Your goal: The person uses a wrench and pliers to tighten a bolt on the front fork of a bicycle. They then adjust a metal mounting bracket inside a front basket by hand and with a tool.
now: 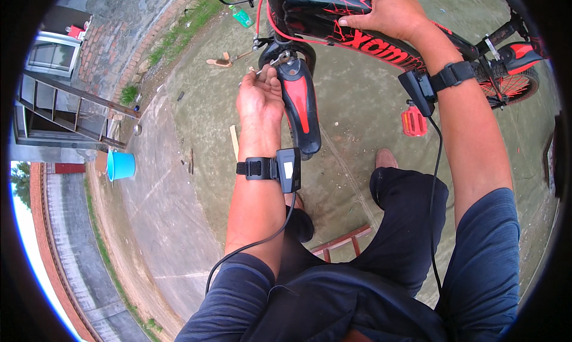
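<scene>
A black and red bicycle stands before me, its frame tube [333,14] crossing the upper part of the view. My right hand [396,13] is wrapped over that tube, thumb on the near side and the other fingers partly hidden. Palm up, my left hand [261,97] has its fingers curled round a slim silver metal tool [279,59], which looks like a wrench. The tool's end meets the bolt area [290,56] above the black and red front mudguard [301,103]. Most of the front wheel is hidden under the mudguard.
A red pedal [414,121] sticks out below the frame. On the ground lie a green bottle [241,16], a tan wooden-looking tool [220,62] and a wood strip [234,140]. A blue bucket [122,165] and a ladder [77,110] are at left; reddish bars [341,242] lie between my legs.
</scene>
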Available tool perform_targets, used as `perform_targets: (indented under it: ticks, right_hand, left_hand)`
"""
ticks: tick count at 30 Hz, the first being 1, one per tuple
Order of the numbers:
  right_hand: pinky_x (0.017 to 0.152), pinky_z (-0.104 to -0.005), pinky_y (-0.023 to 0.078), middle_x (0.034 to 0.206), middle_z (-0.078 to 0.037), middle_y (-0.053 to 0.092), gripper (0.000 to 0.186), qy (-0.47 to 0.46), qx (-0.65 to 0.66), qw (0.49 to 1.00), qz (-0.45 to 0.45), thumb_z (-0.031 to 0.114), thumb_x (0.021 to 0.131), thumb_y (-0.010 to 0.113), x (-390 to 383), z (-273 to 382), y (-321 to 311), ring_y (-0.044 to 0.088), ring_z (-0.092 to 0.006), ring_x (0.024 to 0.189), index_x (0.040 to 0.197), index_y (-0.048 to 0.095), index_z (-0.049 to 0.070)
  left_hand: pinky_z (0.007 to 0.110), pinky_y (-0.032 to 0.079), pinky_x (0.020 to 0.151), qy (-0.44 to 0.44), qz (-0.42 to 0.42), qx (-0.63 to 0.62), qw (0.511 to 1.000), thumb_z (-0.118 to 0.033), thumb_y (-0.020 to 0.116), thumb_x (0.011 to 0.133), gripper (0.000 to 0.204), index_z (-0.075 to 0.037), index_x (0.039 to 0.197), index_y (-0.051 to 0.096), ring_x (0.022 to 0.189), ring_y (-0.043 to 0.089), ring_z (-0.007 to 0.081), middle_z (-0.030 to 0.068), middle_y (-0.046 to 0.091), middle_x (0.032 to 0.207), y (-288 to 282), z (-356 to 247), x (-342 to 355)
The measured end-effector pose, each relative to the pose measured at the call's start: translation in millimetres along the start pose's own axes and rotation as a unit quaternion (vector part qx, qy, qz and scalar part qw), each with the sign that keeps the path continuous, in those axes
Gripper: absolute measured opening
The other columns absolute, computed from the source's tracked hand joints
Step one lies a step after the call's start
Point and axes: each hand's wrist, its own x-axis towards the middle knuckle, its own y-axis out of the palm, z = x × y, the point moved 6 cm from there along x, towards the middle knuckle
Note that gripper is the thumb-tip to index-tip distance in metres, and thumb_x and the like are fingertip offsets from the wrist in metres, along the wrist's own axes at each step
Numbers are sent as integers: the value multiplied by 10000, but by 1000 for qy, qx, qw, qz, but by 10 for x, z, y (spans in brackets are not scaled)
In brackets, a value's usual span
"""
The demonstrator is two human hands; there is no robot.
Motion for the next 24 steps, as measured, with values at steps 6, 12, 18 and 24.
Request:
perform_targets:
  ticks: [6, 12, 18, 24]
  right_hand:
    - [789, -415, 518, 902, -195, 694, 639, 8, -20, 1000, -2, 639, 674, 715, 57, -55, 53, 666, -359, 863, 949, 706, 61]
    - [784, -418, 518, 892, -198, 692, 654, -9, -26, 1000, -16, 649, 670, 713, 84, -88, 84, 665, -362, 850, 944, 705, 55]
    - [787, -418, 519, 890, -200, 692, 659, -10, -32, 999, -14, 654, 668, 713, 61, -34, 57, 665, -362, 847, 946, 707, 57]
    - [794, -417, 521, 906, -196, 694, 665, 3, -24, 1000, -9, 661, 660, 714, 44, -40, 40, 667, -357, 862, 961, 711, 68]
  left_hand:
    - [273, 541, 594, 43, 15, 50, 998, -148, 408, 1006, 178, -1, 1097, 449, 768, 664, 221, 164, 649, 983, 112, -52, -77]
    - [267, 526, 537, 212, 66, 335, 916, -200, 443, 1003, 239, 24, 1071, 493, 669, 654, 199, 142, 657, 860, 534, -263, -311]
    - [466, 504, 629, 489, 164, 705, 487, -299, 616, 911, 260, -51, 987, 604, 726, 650, 402, 193, 674, 794, 1197, -70, -813]
    - [295, 495, 510, 330, 90, 396, 852, -237, 530, 983, 267, 6, 1093, 542, 562, 644, 212, 144, 669, 751, 645, -393, -604]
